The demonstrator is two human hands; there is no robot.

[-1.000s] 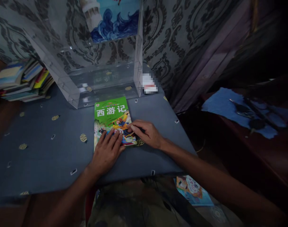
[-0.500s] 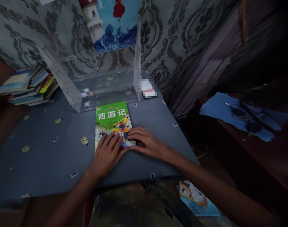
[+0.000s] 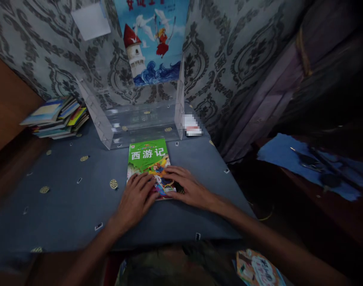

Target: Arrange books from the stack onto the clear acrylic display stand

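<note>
A green children's book (image 3: pixel 148 155) with white Chinese title lies flat on the blue-grey patterned tablecloth (image 3: pixel 65 198). My left hand (image 3: pixel 136 198) rests flat on the book's near left part, fingers stretched out. My right hand (image 3: pixel 187 187) lies flat on its near right corner and the cloth beside it, fingers spread. Neither hand holds anything. Just beyond the book stands a clear acrylic rack (image 3: pixel 139 119), with a blue picture book (image 3: pixel 153 43) upright behind it.
A stack of books (image 3: pixel 56 117) sits at the back left of the table. A small white packet (image 3: pixel 192 126) lies right of the rack. A dark side table at right carries a blue cloth (image 3: pixel 312 163). Another picture book (image 3: pixel 259 270) lies on the floor.
The view has tilted upward, showing more of the wall and picture book. My right hand has flattened from a curled pose onto the book's corner. The left hand stays on the book.
</note>
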